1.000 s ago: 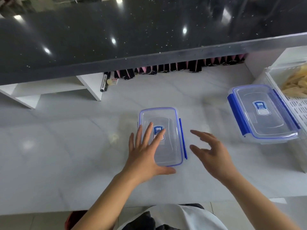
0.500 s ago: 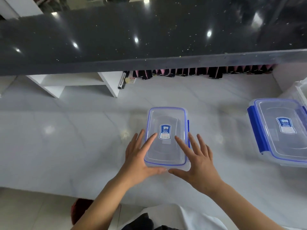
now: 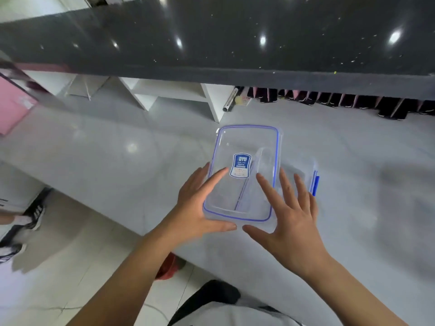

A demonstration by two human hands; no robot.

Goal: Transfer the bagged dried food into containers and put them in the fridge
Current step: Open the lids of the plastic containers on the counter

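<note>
On the pale marble bench [image 3: 98,158], just before the white shelf unit [image 3: 179,95], a clear lid [image 3: 244,170] with a blue seal line and blue label is lifted and shifted left off its container [image 3: 299,175]. That clear box sits on the bench, partly under the lid's right side, and looks empty; a blue latch [image 3: 315,182] shows on its right wall. The lid's long axis runs away from the person, its far end tilted slightly right. The left hand [image 3: 195,208] grips the lid's near-left corner, thumb under the near edge, fingers spread on top. The right hand [image 3: 289,217] lies flat with fingers spread over the lid's right edge and the box. Half a second ago the lid still sat squarely on the box.
</note>
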